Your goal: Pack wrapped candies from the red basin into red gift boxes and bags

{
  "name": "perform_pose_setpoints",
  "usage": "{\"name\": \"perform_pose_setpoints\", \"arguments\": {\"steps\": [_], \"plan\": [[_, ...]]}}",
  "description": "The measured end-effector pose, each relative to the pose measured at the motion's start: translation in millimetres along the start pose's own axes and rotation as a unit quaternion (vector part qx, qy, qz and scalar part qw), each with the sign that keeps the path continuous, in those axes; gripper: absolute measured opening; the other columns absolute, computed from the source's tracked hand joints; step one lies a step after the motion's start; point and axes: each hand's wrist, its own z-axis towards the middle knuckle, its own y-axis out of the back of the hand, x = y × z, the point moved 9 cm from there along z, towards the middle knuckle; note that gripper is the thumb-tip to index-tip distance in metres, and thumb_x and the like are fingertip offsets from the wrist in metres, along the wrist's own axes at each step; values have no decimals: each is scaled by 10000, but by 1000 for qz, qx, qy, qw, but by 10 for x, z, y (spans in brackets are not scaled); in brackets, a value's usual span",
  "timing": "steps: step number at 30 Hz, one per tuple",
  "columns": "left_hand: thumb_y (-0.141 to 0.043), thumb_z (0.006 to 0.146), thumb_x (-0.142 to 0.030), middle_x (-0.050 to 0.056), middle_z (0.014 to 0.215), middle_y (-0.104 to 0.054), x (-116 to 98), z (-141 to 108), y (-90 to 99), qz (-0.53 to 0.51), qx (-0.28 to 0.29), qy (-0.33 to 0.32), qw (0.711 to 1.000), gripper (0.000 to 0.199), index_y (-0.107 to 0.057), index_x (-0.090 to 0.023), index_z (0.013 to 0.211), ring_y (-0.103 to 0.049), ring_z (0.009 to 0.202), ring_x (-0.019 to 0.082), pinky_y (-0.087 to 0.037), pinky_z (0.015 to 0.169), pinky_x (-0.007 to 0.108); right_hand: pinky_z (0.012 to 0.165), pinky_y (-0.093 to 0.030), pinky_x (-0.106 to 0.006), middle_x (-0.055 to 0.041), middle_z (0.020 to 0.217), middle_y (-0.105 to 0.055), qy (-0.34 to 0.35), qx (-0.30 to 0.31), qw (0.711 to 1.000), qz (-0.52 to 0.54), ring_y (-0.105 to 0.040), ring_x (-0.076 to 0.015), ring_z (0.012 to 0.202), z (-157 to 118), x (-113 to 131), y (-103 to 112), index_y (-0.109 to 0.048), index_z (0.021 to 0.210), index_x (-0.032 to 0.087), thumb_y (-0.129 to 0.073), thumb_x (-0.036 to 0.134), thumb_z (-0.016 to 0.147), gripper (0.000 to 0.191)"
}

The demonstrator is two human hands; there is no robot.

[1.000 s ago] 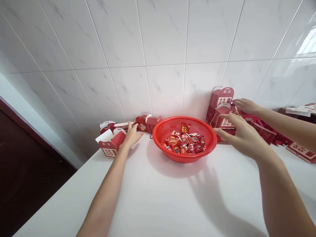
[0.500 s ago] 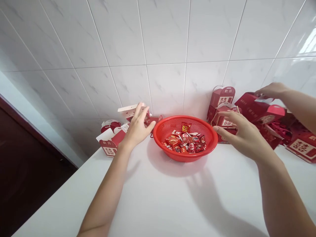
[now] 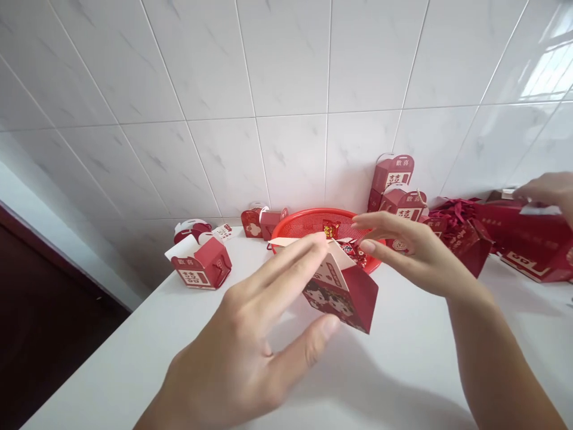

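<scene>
In the head view my left hand [image 3: 250,334] holds a red cardboard gift box [image 3: 344,295] with cartoon figures on its side and its flaps up. The fingers lie along its far side and the thumb is near its lower edge. The box hangs tilted in front of a red plastic basket [image 3: 304,221], hiding much of it. Wrapped candies [image 3: 353,254] show inside the basket. My right hand [image 3: 412,254] hovers over the basket's right side, thumb and fingers apart, with nothing in it.
An open red box [image 3: 201,263] stands on the white table [image 3: 134,358] at left. Small boxes [image 3: 264,222] sit by the tiled wall, more boxes [image 3: 398,179] are stacked right. Another person's hand [image 3: 548,191] touches a large red container [image 3: 528,239] at far right.
My left hand has brought the gift box from near the wall toward me, in front of the basket. My right hand has shifted left. The other person's hand and red container moved right.
</scene>
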Motion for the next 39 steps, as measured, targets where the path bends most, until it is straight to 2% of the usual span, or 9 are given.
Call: {"name": "perform_pose_setpoints", "arguments": {"steps": [5, 9, 15, 20, 23, 27, 33, 36, 39], "plan": [[-612, 893, -459, -34, 1393, -624, -112, -211, 49, -46, 28, -4, 999, 656, -399, -449, 1514, -576, 1310, 300, -581, 1016, 406, 764, -571, -297, -34, 1037, -746, 85, 189, 975, 75, -694, -185, 841, -92, 274, -366, -683, 1191, 250, -723, 567, 823, 487], [-587, 894, -504, -23, 1455, -574, -124, -278, -65, -104, 112, 26, 988, 673, -377, -436, 1529, -543, 1342, 314, -547, 1042, 423, 674, -513, -245, -16, 907, -720, 103, 260, 957, 74, -641, -148, 760, -154, 356, -566, -683, 1101, 204, -694, 515, 867, 389], [-614, 919, -496, 50, 1571, -440, 6, -63, -427, -162, 254, 43, 953, 665, -423, -305, 1527, -432, 1430, 321, -447, 1132, 447, 537, -369, -212, 26, 708, -599, 69, 297, 952, -1, -498, -91, 592, -141, 184, -740, -592, 815, 170, -597, 238, 926, 130], [-616, 935, -435, 93, 1590, -400, 36, 64, -720, -181, 316, 2, 931, 681, -388, -243, 1548, -414, 1443, 311, -440, 1130, 420, 557, -387, -221, 19, 711, -607, 24, 340, 940, -7, -532, -109, 614, -127, -42, -775, -597, 820, 175, -591, 245, 911, 115], [-624, 935, -410, 98, 1578, -420, 19, 76, -797, -184, 333, -27, 925, 681, -382, -245, 1550, -421, 1438, 307, -457, 1106, 399, 587, -414, -226, -4, 781, -648, 10, 335, 942, 6, -573, -127, 677, -92, -131, -733, -630, 880, 169, -624, 314, 902, 147], [-616, 944, -356, 88, 1582, -419, 86, 142, -796, -160, 305, -55, 937, 564, -479, -268, 1484, -479, 1394, 290, -467, 1078, 390, 575, -407, -234, -11, 748, -655, -1, 341, 940, -2, -563, -132, 657, -80, -209, -742, -660, 859, 163, -616, 348, 905, 196], [-659, 905, -331, 68, 1217, -699, 352, 284, -912, -95, 297, -39, 949, 382, -636, -231, 1273, -659, 1080, 245, -505, 887, 335, 614, -432, -256, -27, 777, -683, -32, 369, 929, -9, -600, -156, 700, -126, -274, -790, -700, 918, 169, -675, 488, 868, 323], [-636, 914, -303, 36, 977, -725, 433, 314, -1008, -91, 322, -31, 942, 202, -698, -197, 1075, -665, 876, 201, -464, 731, 282, 623, -435, -260, -34, 791, -684, -27, 381, 924, -8, -608, -166, 734, -144, -260, -783, -687, 870, 170, -695, 546, 835, 378], [-547, 956, -231, 20, 896, -718, 478, 348, -1055, -133, 321, -23, 937, 167, -705, -179, 970, -640, 811, 165, -427, 707, 261, 568, -377, -252, -3, 690, -600, -9, 386, 922, -10, -495, -121, 614, -147, -252, -781, -640, 802, 170, -549, 498, 949, 370]]}}
